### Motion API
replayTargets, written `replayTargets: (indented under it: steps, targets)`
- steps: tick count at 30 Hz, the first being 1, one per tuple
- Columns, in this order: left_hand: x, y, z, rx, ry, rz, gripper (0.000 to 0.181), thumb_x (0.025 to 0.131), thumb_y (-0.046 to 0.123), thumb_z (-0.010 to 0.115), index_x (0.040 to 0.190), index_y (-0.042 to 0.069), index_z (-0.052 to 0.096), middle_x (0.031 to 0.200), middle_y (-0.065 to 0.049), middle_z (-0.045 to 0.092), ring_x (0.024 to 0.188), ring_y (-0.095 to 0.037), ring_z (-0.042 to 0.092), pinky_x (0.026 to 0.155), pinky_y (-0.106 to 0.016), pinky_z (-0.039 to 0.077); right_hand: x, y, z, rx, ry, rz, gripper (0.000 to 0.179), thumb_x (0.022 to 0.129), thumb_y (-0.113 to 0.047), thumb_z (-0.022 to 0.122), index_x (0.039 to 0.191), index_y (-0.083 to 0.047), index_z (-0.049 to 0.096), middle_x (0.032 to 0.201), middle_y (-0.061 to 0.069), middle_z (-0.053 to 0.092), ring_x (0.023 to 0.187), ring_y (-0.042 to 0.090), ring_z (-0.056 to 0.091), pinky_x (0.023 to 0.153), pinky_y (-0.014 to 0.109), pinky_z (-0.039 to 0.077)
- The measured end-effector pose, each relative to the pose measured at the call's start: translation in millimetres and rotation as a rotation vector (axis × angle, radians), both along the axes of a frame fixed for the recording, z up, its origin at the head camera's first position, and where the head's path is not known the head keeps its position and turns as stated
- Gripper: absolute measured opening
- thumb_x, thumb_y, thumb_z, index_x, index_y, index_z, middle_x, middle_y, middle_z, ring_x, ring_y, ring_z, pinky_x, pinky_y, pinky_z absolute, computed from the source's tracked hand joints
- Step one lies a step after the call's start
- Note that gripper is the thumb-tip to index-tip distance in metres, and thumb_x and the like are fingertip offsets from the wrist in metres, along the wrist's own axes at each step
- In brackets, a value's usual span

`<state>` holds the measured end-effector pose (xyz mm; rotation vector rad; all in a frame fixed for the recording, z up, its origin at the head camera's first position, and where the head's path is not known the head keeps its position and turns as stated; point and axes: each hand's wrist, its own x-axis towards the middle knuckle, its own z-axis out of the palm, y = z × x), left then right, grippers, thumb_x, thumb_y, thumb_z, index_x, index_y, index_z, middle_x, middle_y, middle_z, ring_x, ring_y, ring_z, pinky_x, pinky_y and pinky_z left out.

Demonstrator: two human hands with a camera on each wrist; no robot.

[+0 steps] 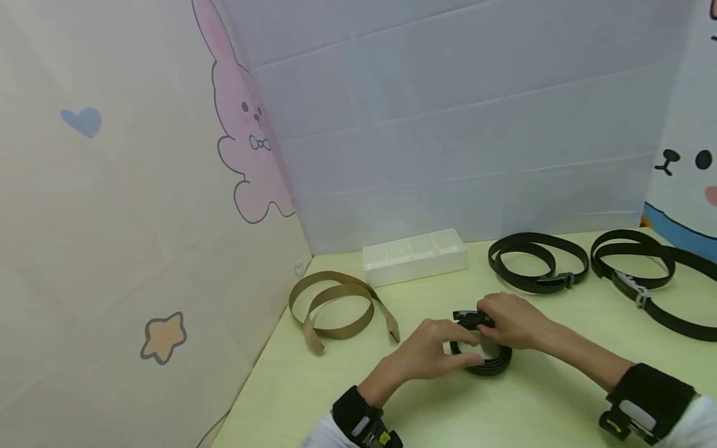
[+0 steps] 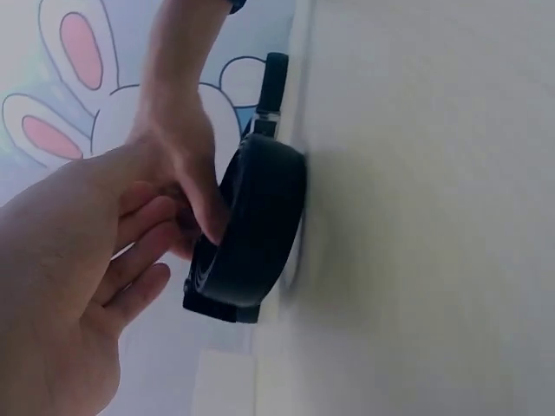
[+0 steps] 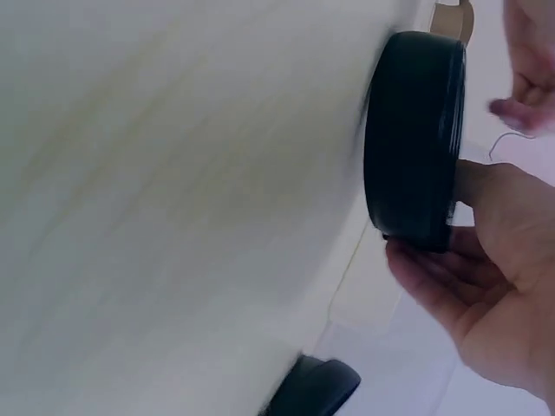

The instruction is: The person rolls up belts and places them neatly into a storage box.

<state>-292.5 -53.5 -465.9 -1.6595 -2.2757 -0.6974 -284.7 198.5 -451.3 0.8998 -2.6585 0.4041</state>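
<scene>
A black belt [image 1: 493, 368] lies rolled into a tight coil on the table, several layers thick, its outer band smooth in the left wrist view. My right hand [image 1: 512, 320] pinches the coil's wall at the far right, thumb inside the ring and fingers along the outside, as the right wrist view shows. On the near left side, my left hand [image 1: 431, 348] hovers with thumb and fingers apart and loosely bent, overlapping the coil in the head view. In the left wrist view those fingers [image 2: 139, 260] hold nothing, beside the coil.
A tan webbing belt [image 1: 342, 330] lies loosely looped at left. Behind stands a white compartment box [image 1: 414, 267]. Two more black belts with buckles, one looped [image 1: 526, 286] and one trailing rightward [image 1: 672, 320], lie at the back right. Printed cloth walls [image 1: 392, 124] border the table.
</scene>
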Motion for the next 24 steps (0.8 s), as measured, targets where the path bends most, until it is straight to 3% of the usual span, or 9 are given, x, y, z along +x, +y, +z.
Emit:
replayTargets:
  steps: [3,4,5,7,11,13,15,18,24]
  targets:
    - [-9.8,-6.7,8.8,0.205,-0.050,0.087,0.020,0.107,0.018,0.080,0.124,0.007,0.086,0.120,-0.007,0.088,0.112,-0.015,0.083,0.100,-0.016,0.060,-0.4,10,1.5,0.001,0.204,0.081,0.026,0.087,-0.013,0.097,0.099,-0.011,0.074,0.091,-0.003,0.069,0.072,0.005,0.055,0.063,0.026,0.047]
    - [-13.3,-8.8,11.3,0.260,-0.089,0.131,0.021,0.110,0.017,0.076,0.126,0.007,0.085,0.121,-0.008,0.087,0.112,-0.017,0.083,0.100,-0.018,0.061,-0.9,13,2.1,-0.012,0.274,0.119,0.030,0.085,-0.012,0.098,0.103,-0.010,0.074,0.095,-0.002,0.071,0.074,0.007,0.059,0.063,0.027,0.050]
    - [-16.6,-10.7,13.4,0.307,-0.159,0.175,0.023,0.112,0.018,0.072,0.129,0.007,0.084,0.123,-0.009,0.087,0.114,-0.019,0.084,0.100,-0.020,0.062,-2.0,15,2.4,-0.024,0.343,0.158,0.026,0.091,-0.016,0.096,0.105,-0.010,0.075,0.098,-0.001,0.072,0.076,0.009,0.063,0.064,0.027,0.053]
    - [-22.8,-13.4,16.0,0.373,-0.346,0.243,0.029,0.116,0.023,0.066,0.135,0.008,0.082,0.128,-0.010,0.086,0.116,-0.021,0.084,0.099,-0.023,0.063,-4.5,18,2.7,-0.055,0.459,0.236,0.020,0.106,-0.027,0.083,0.109,-0.009,0.075,0.104,0.000,0.074,0.082,0.012,0.068,0.067,0.028,0.057]
    - [-32.7,-13.5,17.0,0.405,-0.830,0.268,0.039,0.118,0.035,0.061,0.140,0.008,0.079,0.134,-0.014,0.083,0.118,-0.021,0.083,0.100,-0.028,0.066,-8.4,16,4.3,-0.081,0.624,0.344,0.054,0.121,-0.042,0.039,0.117,-0.005,0.077,0.114,0.004,0.076,0.095,0.018,0.075,0.075,0.030,0.062]
    - [-37.2,-11.1,16.2,0.374,-1.037,0.239,0.044,0.118,0.038,0.062,0.139,0.004,0.079,0.134,-0.017,0.082,0.114,-0.020,0.083,0.102,-0.033,0.066,-8.9,13,6.5,-0.090,0.677,0.382,0.054,0.123,-0.037,0.037,0.119,-0.001,0.077,0.117,0.007,0.077,0.098,0.020,0.076,0.078,0.032,0.063]
    - [-40.4,-8.6,15.2,0.334,-1.183,0.209,0.047,0.118,0.040,0.061,0.138,0.000,0.078,0.131,-0.018,0.082,0.108,-0.017,0.082,0.103,-0.036,0.067,-9.4,10,8.2,-0.096,0.716,0.411,0.052,0.124,-0.032,0.038,0.120,0.000,0.078,0.118,0.008,0.076,0.099,0.020,0.076,0.081,0.032,0.063]
    - [-43.4,-5.5,15.1,0.297,-1.317,0.171,0.048,0.118,0.038,0.061,0.139,-0.003,0.076,0.126,-0.015,0.083,0.102,-0.015,0.080,0.100,-0.035,0.067,-9.7,8,10.2,-0.114,0.763,0.444,0.047,0.124,-0.028,0.041,0.122,0.000,0.079,0.119,0.010,0.076,0.098,0.020,0.074,0.084,0.033,0.061]
    - [-46.1,-4.1,17.6,0.277,-1.449,0.110,0.044,0.120,0.029,0.059,0.148,-0.002,0.071,0.130,-0.004,0.076,0.106,-0.015,0.079,0.098,-0.031,0.067,-12.9,4,11.9,-0.184,0.829,0.499,0.041,0.124,-0.023,0.046,0.124,-0.001,0.080,0.118,0.011,0.077,0.099,0.020,0.074,0.086,0.032,0.060]
